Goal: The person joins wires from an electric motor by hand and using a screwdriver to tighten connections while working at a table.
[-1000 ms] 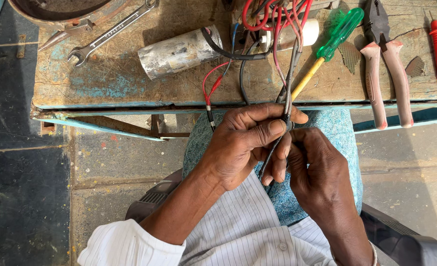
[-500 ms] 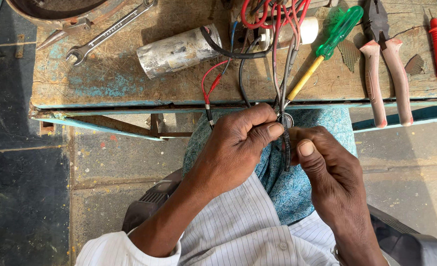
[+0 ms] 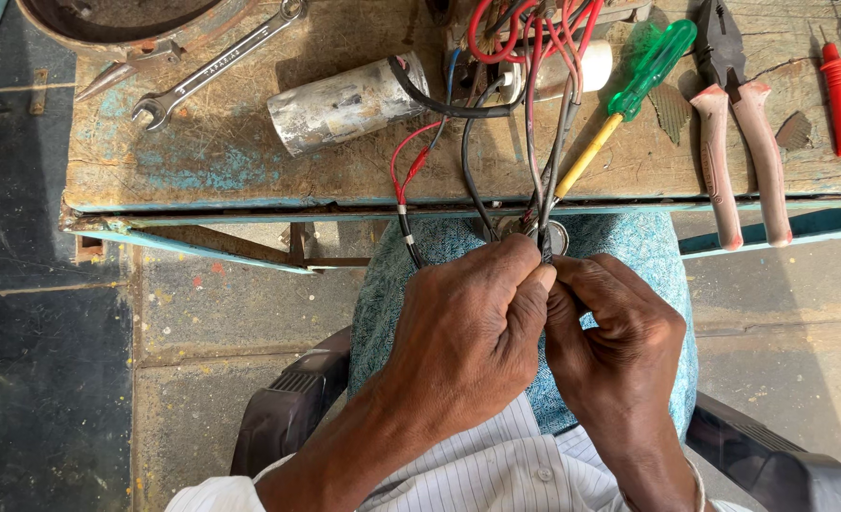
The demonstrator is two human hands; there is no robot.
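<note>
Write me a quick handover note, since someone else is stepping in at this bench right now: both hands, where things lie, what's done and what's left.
Left hand: pinching the wire bundle over the lap.
Right hand: fingertips closed on the same wire ends, touching the left.
The wires run up to the wooden bench. There lie a metal cylinder, a green-handled screwdriver, pliers and a spanner, all untouched.
Done: wire ends gathered.
Left: whether they are joined is hidden by the fingers.
</note>
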